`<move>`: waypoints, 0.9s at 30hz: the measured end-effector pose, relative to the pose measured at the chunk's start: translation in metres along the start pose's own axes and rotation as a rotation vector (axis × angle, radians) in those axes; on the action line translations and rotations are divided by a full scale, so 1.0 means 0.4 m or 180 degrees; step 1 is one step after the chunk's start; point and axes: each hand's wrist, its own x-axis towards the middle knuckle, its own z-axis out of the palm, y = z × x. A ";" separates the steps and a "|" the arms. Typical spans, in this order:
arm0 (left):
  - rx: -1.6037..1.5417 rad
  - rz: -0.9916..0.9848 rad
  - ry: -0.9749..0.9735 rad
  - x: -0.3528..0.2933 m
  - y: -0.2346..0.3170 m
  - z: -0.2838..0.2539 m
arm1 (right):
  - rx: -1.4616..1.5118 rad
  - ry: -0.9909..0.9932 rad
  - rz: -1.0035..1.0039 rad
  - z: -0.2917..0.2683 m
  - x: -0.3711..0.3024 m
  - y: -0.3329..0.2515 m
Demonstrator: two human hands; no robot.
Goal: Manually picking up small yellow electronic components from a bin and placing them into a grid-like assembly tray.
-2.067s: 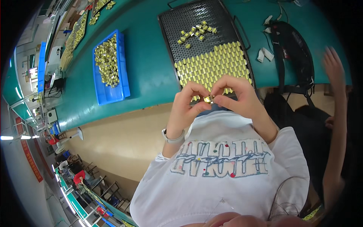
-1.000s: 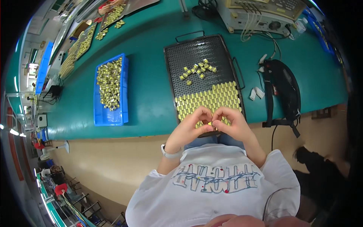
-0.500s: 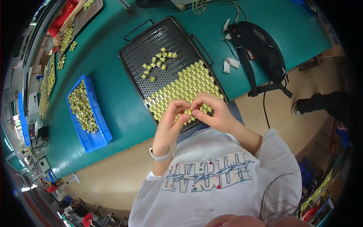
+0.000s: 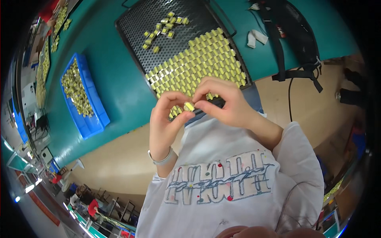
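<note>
A small yellow block-shaped part with silvery sides (image 4: 189, 106), resembling a taped coil or transformer, is pinched above the near edge of a black perforated tray (image 4: 133, 29). My left hand (image 4: 162, 117) grips it between thumb and fingers. From the other side, the closed fingertips of my right hand (image 4: 226, 104) press on it. Under and beyond my hands, tight slanting rows of like yellow parts (image 4: 204, 57) fill the near part of the tray. A loose cluster of the same parts (image 4: 170, 25) lies farther back on the bare perforated surface.
To the left, a blue bin (image 4: 90, 95) holds a heap of similar parts (image 4: 77, 87). A black mesh bag (image 4: 295, 43) with straps and white rolled pieces (image 4: 256, 38) lie on the green table (image 4: 119, 91) at the right. A red-sleeved person (image 4: 47, 11) shows at far left.
The view has shifted so the tray and bin sit higher in the picture. My hands have drawn back toward me, and the held part is tilted and more exposed.
</note>
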 end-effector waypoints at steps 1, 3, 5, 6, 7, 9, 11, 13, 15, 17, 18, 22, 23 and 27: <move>-0.0010 -0.0045 0.0054 0.002 0.000 0.003 | -0.0060 0.0035 -0.0011 -0.004 0.002 -0.003; -0.0046 -0.0060 0.0131 0.005 -0.002 0.007 | -0.0142 0.0098 -0.0093 -0.006 0.001 0.003; -0.0236 -0.0049 0.0146 0.013 -0.004 0.014 | -0.0178 0.0048 -0.0133 -0.012 -0.001 0.004; -0.0228 -0.0054 0.0172 0.015 -0.007 0.014 | -0.0240 0.0032 -0.0173 -0.015 -0.001 0.003; -0.0283 -0.0024 0.0137 0.016 -0.008 0.015 | -0.0366 0.0013 -0.0261 -0.019 0.000 -0.003; -0.0332 0.0003 0.0114 0.020 -0.005 0.018 | -0.0298 0.0062 -0.0294 -0.019 0.000 0.000; -0.0253 0.0038 0.0096 0.029 -0.005 0.023 | -0.0257 0.0130 -0.0332 -0.023 0.001 0.003; -0.0224 0.0021 0.0117 0.036 -0.003 0.029 | -0.0292 0.0218 -0.0316 -0.027 0.004 0.003; -0.0199 0.0010 0.0142 0.047 -0.004 0.035 | -0.0366 0.0223 -0.0322 -0.033 0.009 0.006; 0.0340 0.0358 0.0291 0.066 -0.014 0.041 | -0.0436 0.0211 -0.0319 -0.041 0.017 0.004; 0.0332 0.0363 0.0304 0.079 -0.017 0.043 | -0.0513 0.0279 -0.0276 -0.048 0.023 0.004; 0.0952 0.0326 0.0803 0.142 -0.029 0.043 | -0.0884 0.0631 -0.0201 -0.098 0.038 -0.003; 0.1093 0.0348 0.0877 0.166 -0.024 0.037 | -0.0868 0.0745 -0.0035 -0.113 0.036 0.001; 0.1895 0.0646 0.0730 0.257 -0.039 -0.015 | -0.0820 0.1189 0.0044 -0.188 0.037 0.067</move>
